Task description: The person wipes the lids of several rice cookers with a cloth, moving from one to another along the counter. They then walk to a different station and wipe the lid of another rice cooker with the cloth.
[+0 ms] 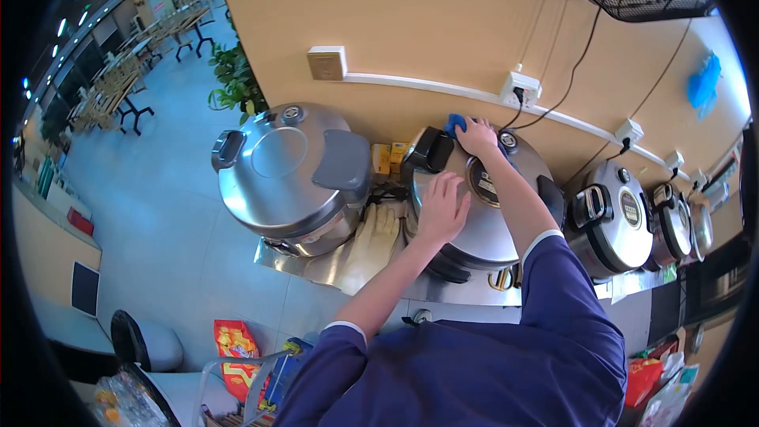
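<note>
A left hand lies flat, fingers spread and released, on the lid of a steel cooker standing on a metal counter. Further back, the right hand grasps a blue cloth against the lid's rear edge. Beyond, more cookers line the tan wall; dining tables stand far left.

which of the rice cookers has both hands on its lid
The second rice cooker from the left: left hand flat on its lid, right hand pressing a blue cloth.
</note>
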`<state>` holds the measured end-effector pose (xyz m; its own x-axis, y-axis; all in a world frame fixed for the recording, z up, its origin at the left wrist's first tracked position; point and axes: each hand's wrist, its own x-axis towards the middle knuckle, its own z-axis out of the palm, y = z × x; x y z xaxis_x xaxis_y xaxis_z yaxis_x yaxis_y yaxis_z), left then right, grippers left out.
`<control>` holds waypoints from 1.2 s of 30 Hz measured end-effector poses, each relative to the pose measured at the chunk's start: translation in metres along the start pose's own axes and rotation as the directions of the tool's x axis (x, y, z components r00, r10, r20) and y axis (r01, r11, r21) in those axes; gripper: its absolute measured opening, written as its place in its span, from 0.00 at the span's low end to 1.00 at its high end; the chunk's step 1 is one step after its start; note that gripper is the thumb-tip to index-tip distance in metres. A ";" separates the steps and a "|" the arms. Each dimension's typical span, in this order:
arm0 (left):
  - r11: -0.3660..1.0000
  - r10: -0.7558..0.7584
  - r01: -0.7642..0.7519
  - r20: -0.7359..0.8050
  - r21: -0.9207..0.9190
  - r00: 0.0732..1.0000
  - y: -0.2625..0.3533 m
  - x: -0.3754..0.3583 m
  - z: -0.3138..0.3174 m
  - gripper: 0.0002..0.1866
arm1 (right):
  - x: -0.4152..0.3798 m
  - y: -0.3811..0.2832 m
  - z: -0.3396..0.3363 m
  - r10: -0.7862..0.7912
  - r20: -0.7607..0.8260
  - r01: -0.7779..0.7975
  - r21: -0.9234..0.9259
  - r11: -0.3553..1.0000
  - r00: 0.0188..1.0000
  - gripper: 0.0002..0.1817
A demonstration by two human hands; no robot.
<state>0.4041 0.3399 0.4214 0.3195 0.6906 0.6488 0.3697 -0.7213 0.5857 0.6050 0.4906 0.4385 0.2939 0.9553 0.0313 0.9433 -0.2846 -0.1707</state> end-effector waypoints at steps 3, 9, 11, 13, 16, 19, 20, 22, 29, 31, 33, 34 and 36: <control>1.000 0.011 -0.011 -0.031 0.001 0.999 -0.001 -0.002 0.002 0.20 | -0.012 -0.005 0.000 -0.022 -0.048 0.020 -0.029 0.999 0.999 0.32; 0.998 0.000 -0.008 -0.133 -0.065 0.991 -0.004 -0.004 0.006 0.22 | -0.063 -0.006 0.006 -0.097 -0.106 0.092 -0.048 0.995 0.990 0.30; 0.997 0.002 -0.014 -0.149 -0.079 0.989 -0.003 -0.003 0.005 0.23 | -0.092 -0.007 0.005 -0.124 -0.128 0.123 -0.011 0.992 0.984 0.31; 0.992 -0.012 -0.011 -0.176 -0.125 0.984 -0.006 -0.003 0.007 0.24 | -0.132 -0.016 -0.006 -0.157 -0.104 0.156 -0.013 0.988 0.982 0.31; 0.975 -0.078 0.034 -0.191 -0.221 0.978 -0.006 -0.001 0.008 0.25 | -0.176 -0.023 0.000 -0.267 -0.090 0.268 0.001 0.963 0.959 0.30; 0.954 -0.168 0.092 -0.254 -0.287 0.952 -0.005 -0.005 0.004 0.24 | -0.218 -0.033 -0.002 -0.374 -0.123 0.372 -0.040 0.927 0.919 0.29; 0.958 -0.113 0.046 -0.223 -0.284 0.968 -0.005 -0.009 0.001 0.24 | -0.228 -0.036 0.000 -0.436 -0.164 0.435 -0.040 0.899 0.885 0.28; 0.966 -0.048 -0.006 -0.203 -0.257 0.978 -0.006 -0.019 0.000 0.24 | -0.234 -0.034 0.005 -0.458 -0.230 0.471 0.001 0.882 0.859 0.27; 0.911 -0.281 0.195 -0.199 -0.364 0.939 0.000 -0.005 0.000 0.24 | -0.273 -0.040 -0.016 -0.474 -0.244 0.519 0.178 0.836 0.846 0.25; 0.915 -0.264 0.199 -0.146 -0.352 0.954 -0.001 -0.002 0.009 0.27 | -0.288 -0.038 -0.021 -0.422 -0.242 0.470 0.195 0.861 0.873 0.23; 0.956 -0.152 0.107 -0.150 -0.272 0.977 -0.001 0.002 0.009 0.25 | -0.299 -0.034 -0.022 -0.405 -0.276 0.463 0.193 0.865 0.872 0.21; 0.967 -0.100 0.066 -0.130 -0.245 0.987 -0.001 0.004 0.006 0.24 | -0.303 -0.027 -0.022 -0.420 -0.265 0.469 0.155 0.870 0.868 0.21; 0.984 -0.046 0.028 -0.096 -0.177 0.994 -0.005 0.002 0.003 0.24 | -0.316 -0.014 -0.022 -0.420 -0.271 0.469 0.146 0.871 0.866 0.21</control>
<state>0.4051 0.3454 0.4184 0.2170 0.7145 0.6652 0.2180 -0.6996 0.6804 0.5017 0.1910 0.4524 -0.1004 0.9252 0.3660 0.9369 0.2117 -0.2781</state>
